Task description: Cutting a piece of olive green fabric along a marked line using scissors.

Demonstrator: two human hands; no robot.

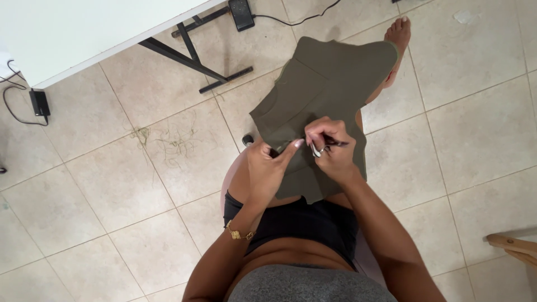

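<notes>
An olive-green piece of fabric (324, 84) lies draped over my lap and right leg, reaching toward my bare foot (398, 31). My left hand (267, 168) pinches the fabric's near edge between thumb and fingers. My right hand (330, 146) is closed around a thin dark tool (335, 143), held against the fabric next to the left thumb; what kind of tool it is cannot be told. A gold bracelet (239, 234) sits on my left wrist and a ring on my right hand.
A white table (67, 33) with a black metal leg frame (193, 56) stands at the upper left. A black foot pedal (241, 13) and cable lie behind it, a power adapter (40, 102) at far left. Green thread scraps (173, 142) litter the beige tiles. A wooden chair edge (514, 246) shows at lower right.
</notes>
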